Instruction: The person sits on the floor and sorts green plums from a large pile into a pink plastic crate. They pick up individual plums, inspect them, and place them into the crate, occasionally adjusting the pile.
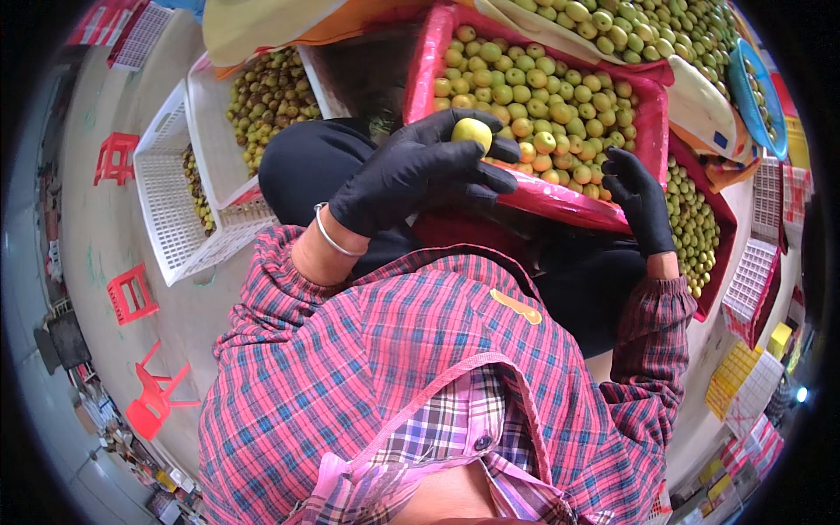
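Observation:
My left hand (426,170), in a black glove, pinches one yellow-green fruit (472,135), apparently a jujube, between thumb and fingers. It is raised over the near left corner of a crate lined with pink plastic (420,72). Many similar green to orange-tinged fruits (545,98) fill that crate. At the crate's right side is my right hand (636,197), also gloved in black. Its fingers are loosely curled, with the tips over the fruit, and nothing shows in its grasp. Whether those fingertips touch the fruit is unclear.
Left of my knee, white plastic crates (170,197) hold smaller, browner fruits (272,98). A red-lined crate of green fruits (692,223) stands at right. Beyond lie a large fruit heap (643,26) on cloth and a blue basket (755,98). Red stools (131,292) stand on the floor.

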`<state>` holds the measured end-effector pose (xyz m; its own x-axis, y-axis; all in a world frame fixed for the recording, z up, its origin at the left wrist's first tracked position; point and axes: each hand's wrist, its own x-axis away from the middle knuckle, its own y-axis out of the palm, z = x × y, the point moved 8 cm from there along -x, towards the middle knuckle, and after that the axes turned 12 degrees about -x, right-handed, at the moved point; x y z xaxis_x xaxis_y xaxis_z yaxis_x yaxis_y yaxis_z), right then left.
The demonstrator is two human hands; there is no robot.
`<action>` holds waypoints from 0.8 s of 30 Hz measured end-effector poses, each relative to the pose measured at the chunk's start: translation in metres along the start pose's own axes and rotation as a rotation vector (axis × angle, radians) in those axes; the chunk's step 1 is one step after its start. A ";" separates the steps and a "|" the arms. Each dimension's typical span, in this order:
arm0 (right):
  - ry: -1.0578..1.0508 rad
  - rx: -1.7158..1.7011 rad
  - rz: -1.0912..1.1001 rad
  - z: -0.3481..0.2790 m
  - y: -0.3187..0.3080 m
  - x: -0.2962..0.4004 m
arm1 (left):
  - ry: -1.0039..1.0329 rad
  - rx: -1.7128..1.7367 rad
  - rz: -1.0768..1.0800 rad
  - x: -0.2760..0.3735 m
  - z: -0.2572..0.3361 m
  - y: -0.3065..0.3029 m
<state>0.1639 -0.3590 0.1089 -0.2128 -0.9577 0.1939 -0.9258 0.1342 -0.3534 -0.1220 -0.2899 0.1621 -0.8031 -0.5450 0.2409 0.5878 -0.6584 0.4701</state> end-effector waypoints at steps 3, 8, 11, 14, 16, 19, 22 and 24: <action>0.010 0.032 0.003 0.001 -0.001 -0.001 | 0.014 0.177 -0.083 0.010 -0.008 -0.006; 0.061 0.035 -0.035 0.007 0.004 -0.004 | 0.036 0.444 -0.184 0.027 -0.013 -0.016; 0.077 0.036 -0.050 0.010 0.009 -0.006 | 0.132 0.435 -0.240 0.034 -0.012 -0.025; 0.108 0.071 -0.064 0.006 0.011 -0.007 | 0.145 0.372 -0.088 0.044 -0.008 -0.030; 0.115 0.027 -0.067 0.011 0.011 -0.007 | 0.156 0.199 0.083 0.052 0.000 -0.031; 0.135 -0.005 -0.069 0.017 0.011 -0.007 | 0.191 -0.126 0.298 0.060 0.010 -0.037; 0.144 -0.005 -0.069 0.014 0.012 -0.006 | 0.161 -0.159 0.330 0.065 0.001 -0.047; 0.150 0.032 -0.069 0.014 0.011 -0.005 | 0.089 -0.114 0.291 0.065 -0.008 -0.053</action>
<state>0.1596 -0.3563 0.0912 -0.1955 -0.9152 0.3524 -0.9300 0.0590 -0.3627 -0.2047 -0.2947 0.1459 -0.5909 -0.7588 0.2739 0.8028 -0.5193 0.2931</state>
